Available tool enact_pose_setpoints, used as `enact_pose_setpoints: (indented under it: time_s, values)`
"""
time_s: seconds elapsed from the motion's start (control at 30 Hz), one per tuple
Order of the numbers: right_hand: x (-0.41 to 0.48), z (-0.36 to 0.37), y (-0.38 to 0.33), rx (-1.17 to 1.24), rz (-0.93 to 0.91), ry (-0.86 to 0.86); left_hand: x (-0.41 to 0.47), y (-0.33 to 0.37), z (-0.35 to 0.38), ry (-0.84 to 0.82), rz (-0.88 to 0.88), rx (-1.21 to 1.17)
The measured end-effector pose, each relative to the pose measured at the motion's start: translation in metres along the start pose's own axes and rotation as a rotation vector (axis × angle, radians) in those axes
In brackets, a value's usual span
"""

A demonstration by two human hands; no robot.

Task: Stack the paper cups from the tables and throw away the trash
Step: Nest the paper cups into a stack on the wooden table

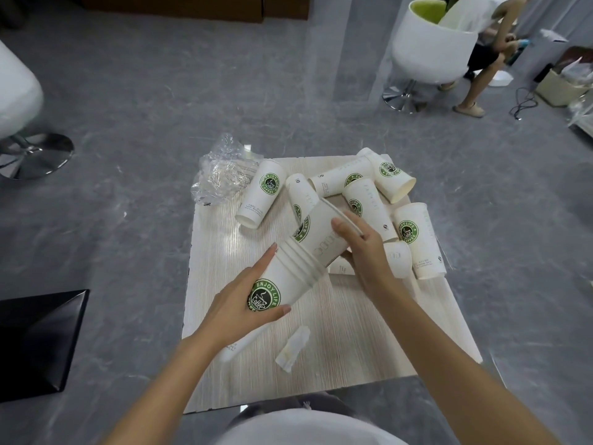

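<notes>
Table (337, 364) | wrapper (221, 175) overhangs far-left edge | left hand (237, 303), right hand (362, 248) grip cup stack (298, 268)

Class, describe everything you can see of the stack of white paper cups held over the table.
The stack of white paper cups shows several nested rims and a round green-and-black coffee logo. It is tilted, mouths pointing away and rightward, above the pale wood-grain table. The left hand grips its lower part; the right hand holds the topmost cup, partly pushed in.
</notes>
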State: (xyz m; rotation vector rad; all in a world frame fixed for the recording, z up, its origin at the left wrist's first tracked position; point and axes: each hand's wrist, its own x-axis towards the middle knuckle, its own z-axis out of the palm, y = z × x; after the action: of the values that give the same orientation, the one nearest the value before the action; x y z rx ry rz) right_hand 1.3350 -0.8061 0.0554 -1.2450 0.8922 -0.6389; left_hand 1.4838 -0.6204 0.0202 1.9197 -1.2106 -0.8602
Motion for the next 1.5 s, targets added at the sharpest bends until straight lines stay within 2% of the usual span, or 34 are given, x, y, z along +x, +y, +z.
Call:
enact_pose_setpoints:
  time_s: [0.17, 0.33, 0.57, 0.67, 1.17, 1.3, 1.4, 1.5]
  values:
    - [-0.011, 0.012, 0.017, -0.119, -0.034, -0.080, 0.006, 0.008, 0.002, 0.019, 0.025, -0.027]
    - [-0.015, 0.016, 0.019, -0.240, -0.048, -0.053, 0.009, 0.009, 0.002, 0.021, 0.029, -0.048]
    - [-0.028, 0.023, 0.015, -0.186, -0.211, -0.084, 0.011, 0.012, 0.005, 0.013, 0.030, -0.057]
    - [-0.031, 0.026, 0.016, -0.161, -0.224, -0.081, 0.011, 0.012, 0.005, 0.012, 0.026, -0.046]
    - [-0.019, 0.035, 0.021, -0.116, -0.147, -0.113, 0.020, 0.008, 0.001, -0.003, -0.005, -0.050]
    - [0.005, 0.033, 0.021, -0.117, -0.107, -0.007, 0.024, 0.006, 0.002, 0.048, -0.035, -0.030]
    - [0.036, 0.028, 0.031, -0.074, 0.036, 0.141, 0.028, 0.001, 0.000, 0.069, -0.066, -0.029]
    - [0.063, 0.024, 0.043, -0.100, 0.172, 0.195, 0.032, -0.004, -0.004, 0.069, -0.093, -0.015]
